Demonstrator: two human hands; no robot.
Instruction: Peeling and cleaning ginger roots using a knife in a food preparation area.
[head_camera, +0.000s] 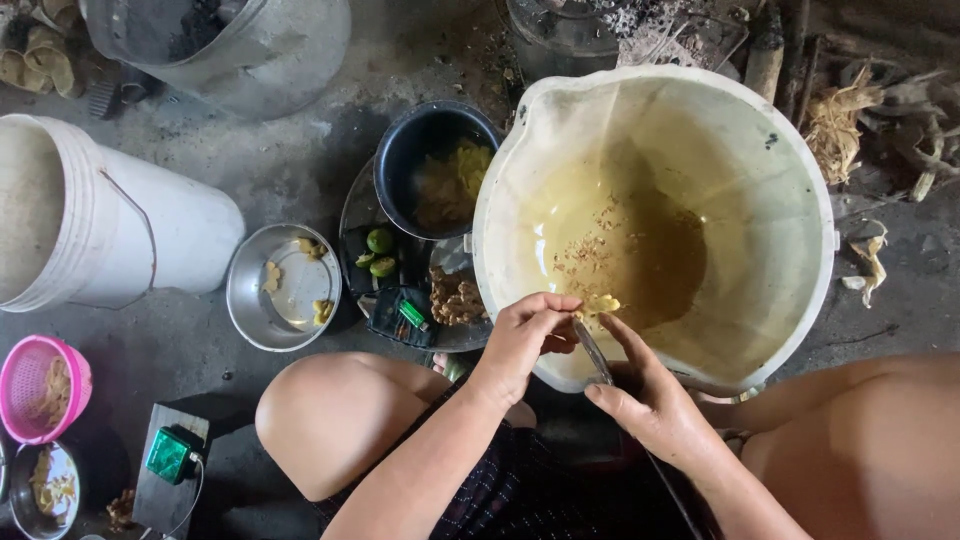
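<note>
- Gritty concrete floor, crouched low over a big white tub (800, 180) with yellowish water in the bottom.
- Left hand (522, 335) pinched shut round a small yellow ginger piece (601, 303), held over the tub rim, probably so peelings drop in.
- Right hand (645, 398) closed round a knife (592, 352), blade up against the piece.
- Steel bowl (284, 287), black pot (432, 165), limes (379, 250) just left, within reach.

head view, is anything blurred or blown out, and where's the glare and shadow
Head view: mostly sharp, with the left hand and right hand in focus over the cream basin; soft daylight, no hard shadows; the white bucket is bright, near blown out; a mild sheen lies on the steel bowl; the top corners fall dark; wide-angle lens bends the edges.
</note>
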